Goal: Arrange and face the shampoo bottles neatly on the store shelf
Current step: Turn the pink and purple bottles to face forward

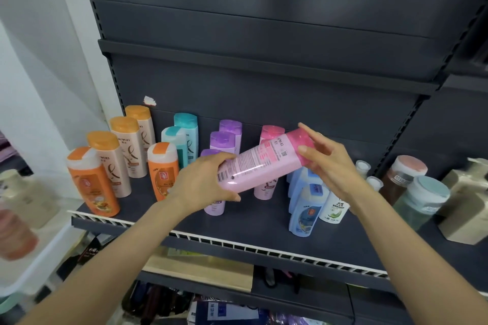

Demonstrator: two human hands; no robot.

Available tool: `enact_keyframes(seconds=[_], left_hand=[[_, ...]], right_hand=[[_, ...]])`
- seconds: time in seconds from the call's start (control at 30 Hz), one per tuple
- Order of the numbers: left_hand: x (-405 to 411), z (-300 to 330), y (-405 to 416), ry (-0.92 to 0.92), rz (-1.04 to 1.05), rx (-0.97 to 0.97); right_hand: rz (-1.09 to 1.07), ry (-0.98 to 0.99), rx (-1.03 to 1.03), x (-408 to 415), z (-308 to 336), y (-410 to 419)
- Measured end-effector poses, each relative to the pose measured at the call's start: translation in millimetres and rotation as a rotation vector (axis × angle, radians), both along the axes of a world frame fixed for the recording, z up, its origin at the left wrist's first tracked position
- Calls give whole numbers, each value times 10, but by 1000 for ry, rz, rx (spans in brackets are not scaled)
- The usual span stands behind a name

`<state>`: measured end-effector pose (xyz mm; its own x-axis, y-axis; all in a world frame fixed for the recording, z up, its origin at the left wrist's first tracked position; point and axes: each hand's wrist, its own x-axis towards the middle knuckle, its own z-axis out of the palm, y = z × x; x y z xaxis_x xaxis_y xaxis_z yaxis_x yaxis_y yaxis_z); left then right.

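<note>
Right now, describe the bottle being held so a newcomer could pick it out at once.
Start at the dark grey shelf lined with rows of coloured shampoo bottles. Above its middle, both hands hold the pink bottle in the air, the left at its base and the right at its cap. Unlike the upright bottles on the shelf, it lies nearly sideways, with its printed back label facing the camera.

This is a shop. A dark metal shelf [264,221] with a slotted upright [111,71] and a white price rail [237,244] carries rows of shampoo bottles [116,155] sorted by colour, and more goods [224,311] lie on the shelf below.
</note>
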<state>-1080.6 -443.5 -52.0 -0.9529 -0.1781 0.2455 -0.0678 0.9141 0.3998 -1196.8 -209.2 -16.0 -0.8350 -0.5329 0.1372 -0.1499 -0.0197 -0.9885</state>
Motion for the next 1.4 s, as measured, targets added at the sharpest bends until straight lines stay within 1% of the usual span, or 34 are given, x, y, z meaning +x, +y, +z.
enact_keyframes(seconds=[0.07,0.17,0.23,0.33,0.47,0.57,0.63,0.7,0.77,0.83,0.93,1.0,1.07,1.1,1.23,1.4], left_hand=[[22,-6,17,153,74,-150],[0,7,26,327,76,-297],[-31,6,20,430,65,-340],[-85,-9,-31,546,18,-354],[-100,-51,-53,623,2,-422],[-119,-61,-45,585,-7,-405],[-131,-45,-38,518,-12,-332],[-138,-10,-18,395,-30,-181],[-142,29,11,252,-61,15],[-126,63,59,174,-93,174],[-103,59,87,113,-140,395],[-98,14,41,66,-150,510],[-92,-18,-10,26,-172,556],[-92,-30,-18,5,-184,568],[-145,-88,56,-88,-211,629],[-267,-161,82,-80,-208,566]], right_hand=[[6,30,78,-20,-43,53],[42,-38,-20,-42,-84,96],[72,-73,-93,-49,-83,104],[140,-80,-165,-59,-108,116],[181,-76,-217,-45,-120,134],[162,-95,-222,-42,-124,154],[120,-93,-200,-22,-99,147],[67,-94,-201,-4,-58,132],[30,-117,-228,2,-12,98],[28,-171,-279,-18,11,63],[112,-224,-350,-79,28,43],[194,-212,-350,-123,29,57],[222,-163,-275,-148,38,51],[204,-137,-230,-155,39,27],[9,-83,-181,-137,71,-134],[-166,7,-21,-127,115,-265]])
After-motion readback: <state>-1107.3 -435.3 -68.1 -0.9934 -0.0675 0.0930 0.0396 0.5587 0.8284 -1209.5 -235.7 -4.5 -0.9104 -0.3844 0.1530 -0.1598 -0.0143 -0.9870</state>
